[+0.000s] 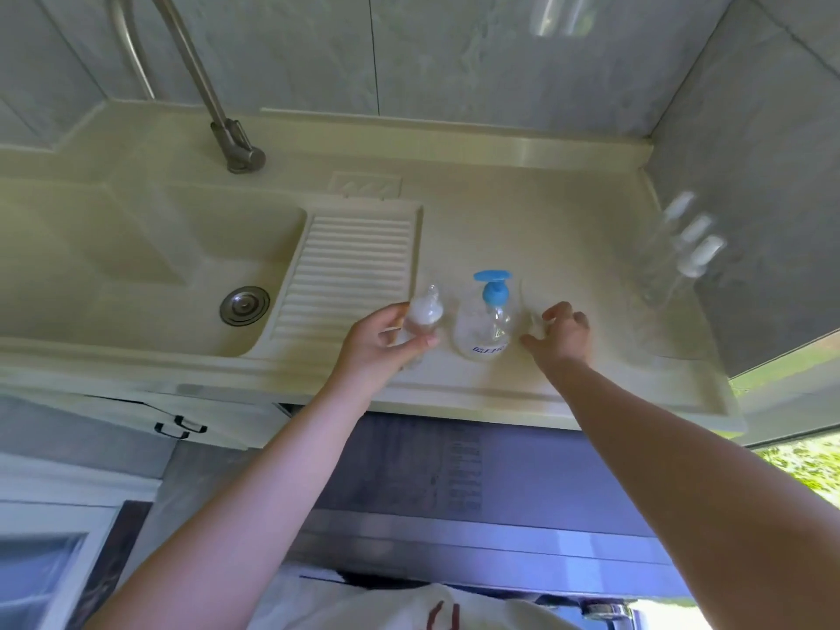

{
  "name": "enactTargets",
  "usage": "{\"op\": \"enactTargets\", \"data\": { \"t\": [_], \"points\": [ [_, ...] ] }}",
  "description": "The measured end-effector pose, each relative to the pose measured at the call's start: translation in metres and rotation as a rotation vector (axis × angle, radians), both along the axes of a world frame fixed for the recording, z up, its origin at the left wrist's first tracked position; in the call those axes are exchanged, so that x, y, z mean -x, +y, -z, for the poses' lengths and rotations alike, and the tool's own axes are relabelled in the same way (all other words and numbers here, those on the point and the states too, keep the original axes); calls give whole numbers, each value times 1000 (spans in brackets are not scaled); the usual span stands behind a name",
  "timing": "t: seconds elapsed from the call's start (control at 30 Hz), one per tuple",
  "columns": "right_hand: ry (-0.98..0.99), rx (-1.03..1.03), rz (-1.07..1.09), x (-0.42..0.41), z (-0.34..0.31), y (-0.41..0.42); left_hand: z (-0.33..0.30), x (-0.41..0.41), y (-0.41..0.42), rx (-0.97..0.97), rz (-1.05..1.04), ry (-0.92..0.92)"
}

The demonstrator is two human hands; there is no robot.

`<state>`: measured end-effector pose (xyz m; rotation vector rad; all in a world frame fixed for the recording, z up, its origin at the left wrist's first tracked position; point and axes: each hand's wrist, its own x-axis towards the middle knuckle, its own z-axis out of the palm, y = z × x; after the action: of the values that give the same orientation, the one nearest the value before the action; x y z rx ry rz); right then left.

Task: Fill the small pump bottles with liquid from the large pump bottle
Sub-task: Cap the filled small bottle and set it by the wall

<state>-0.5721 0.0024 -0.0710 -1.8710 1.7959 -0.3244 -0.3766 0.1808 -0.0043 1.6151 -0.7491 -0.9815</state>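
Two hands work near the counter's [568, 211] front edge — the left hand [382, 343] grips a small pump bottle [420, 318]; the right hand [561, 331], fingers loosely curled, pinches something clear beside the large pump bottle [486, 320].

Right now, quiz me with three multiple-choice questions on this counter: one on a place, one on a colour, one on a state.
1. Where does the big bottle stand?
A. in the sink
B. between the hands
C. on the ribbed board

2. What colour is its pump?
A. blue
B. red
C. white

3. What is the left hand doing?
A. lying flat
B. turning the tap
C. holding a small bottle

Answers: B, it stands on the counter with the right hand on its other side; A, the pump head is plainly blue; C, fingers and thumb curl round the small bottle.
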Motion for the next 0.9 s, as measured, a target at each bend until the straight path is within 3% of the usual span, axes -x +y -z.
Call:
{"op": "enactTargets", "data": {
  "t": [0.3,0.63,0.9],
  "points": [
    [-140,60,105,1,-8,6,2,6,20,52,-50,-30],
    [-563,342,155,7,-101,12,13,27,16,97,-89,-62],
    [-799,116,0,-9,-146,33,14,27,10,51,-110,-93]
  ]
}}
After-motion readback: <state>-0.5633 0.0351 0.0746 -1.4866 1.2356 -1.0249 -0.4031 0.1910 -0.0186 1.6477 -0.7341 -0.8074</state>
